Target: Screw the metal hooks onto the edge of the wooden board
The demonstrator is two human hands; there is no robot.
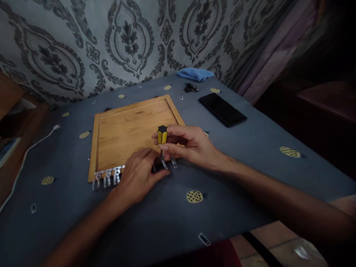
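A yellow-and-black screwdriver (162,135) stands upright in my right hand (191,144), its handle pinched between thumb and fingers. Its shaft points down at a metal hook rail (108,172) along the near edge of a framed wooden board (130,129). Several silver hooks hang from the rail over the board's edge. My left hand (140,172) grips the rail and board edge just left of the screwdriver, fingers curled on top and thumb stretched along the near side. It covers the rail's middle. The screwdriver's tip and any screw under it cannot be made out.
A black phone (222,109) lies right of the board. Behind it are keys (190,88) and a folded blue cloth (195,74). A white cable (33,148) runs along the left side. The table (244,167) has a grey pineapple-print cover and meets a patterned curtain (128,40) at the back.
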